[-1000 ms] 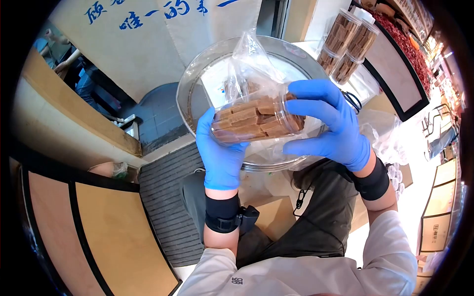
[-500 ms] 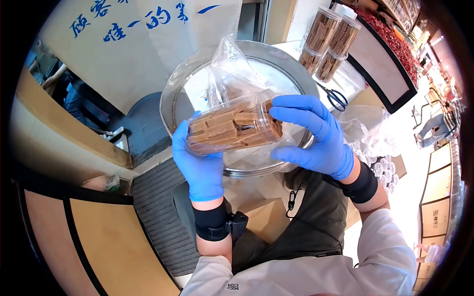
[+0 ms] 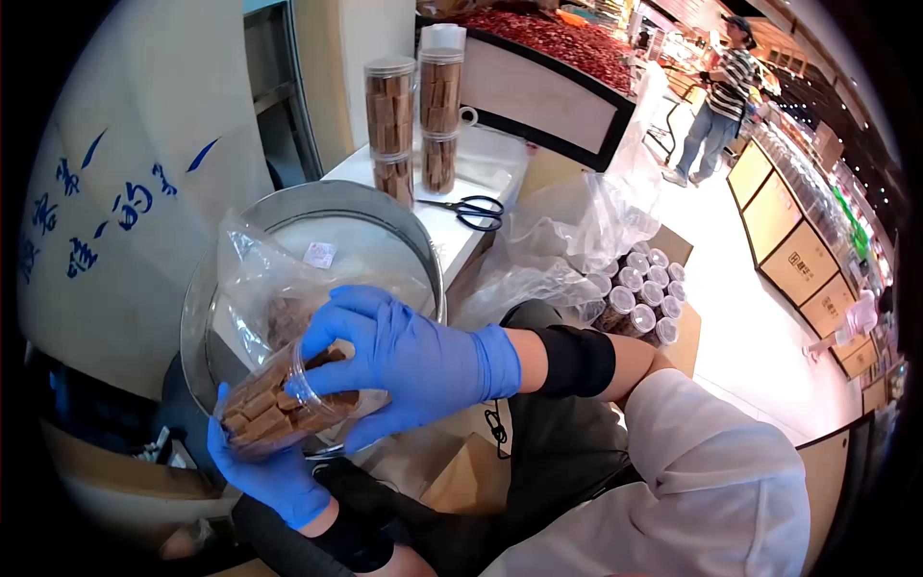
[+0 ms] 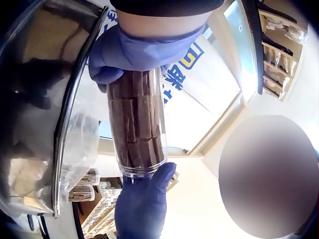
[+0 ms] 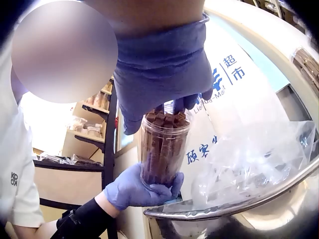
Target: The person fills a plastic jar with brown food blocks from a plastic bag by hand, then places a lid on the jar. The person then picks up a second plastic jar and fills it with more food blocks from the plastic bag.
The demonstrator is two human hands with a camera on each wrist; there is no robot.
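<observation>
A clear plastic jar packed with brown blocks is tilted over the lap, near the rim of a round metal pan. My blue-gloved left hand grips it round its lower end. At the mouth, my gloved right hand reaches over the rim, fingertips on the top blocks and thumb apart. From the right wrist view, the mouth has no lid and brown blocks fill it to the rim. The jar's wall also shows in the left wrist view, between both hands.
The metal pan holds a clear plastic bag with brown pieces. Filled jars stand stacked on a white table, near black scissors. Plastic sheeting and several lidded jars lie to the right.
The head view has swung right. The jar has turned and moved lower, its base toward the lower left. My right hand has come from beside the mouth onto the blocks; my left still grips the jar.
</observation>
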